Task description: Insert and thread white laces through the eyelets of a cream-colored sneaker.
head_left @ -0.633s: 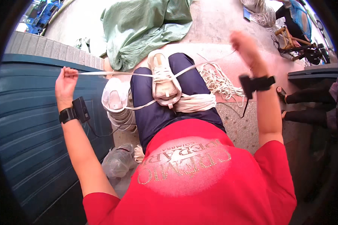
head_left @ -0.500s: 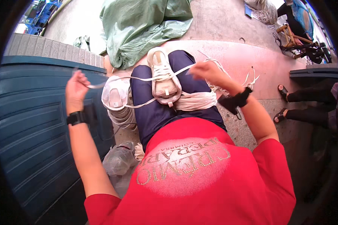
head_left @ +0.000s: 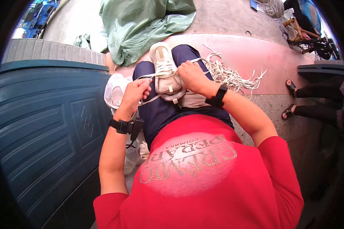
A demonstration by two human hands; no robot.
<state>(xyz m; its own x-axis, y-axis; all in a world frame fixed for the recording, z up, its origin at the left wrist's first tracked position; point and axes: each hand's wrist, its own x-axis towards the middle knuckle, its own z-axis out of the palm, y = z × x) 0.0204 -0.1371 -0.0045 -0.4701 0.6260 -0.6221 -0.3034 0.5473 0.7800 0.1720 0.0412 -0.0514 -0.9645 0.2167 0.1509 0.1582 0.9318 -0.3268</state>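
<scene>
A beige sneaker [head_left: 161,57] rests across my thighs, its toe pointing away from me and its heel toward my belly. Pale flat shoelaces [head_left: 165,69] run crosswise over its tongue. My left hand [head_left: 135,92], left of the shoe, is closed on one end of a shoelace. Close against the shoe's right side, my right hand [head_left: 195,78] pinches the lace, its fingertips curled over it. A folded bundle of pale laces [head_left: 193,100] lies on my lap, partly hidden behind my right wrist.
White shoes [head_left: 115,89] stand at my left beside a blue panelled door [head_left: 46,114]. Loose laces [head_left: 229,72] spread over the floor at right. A green tarp [head_left: 141,30] lies ahead. Another person's sandalled feet [head_left: 289,110] are at far right.
Both hands have come inward to the shoe from wide apart, drawing in the lace between them. The view has shifted slightly, showing more loose laces on the floor.
</scene>
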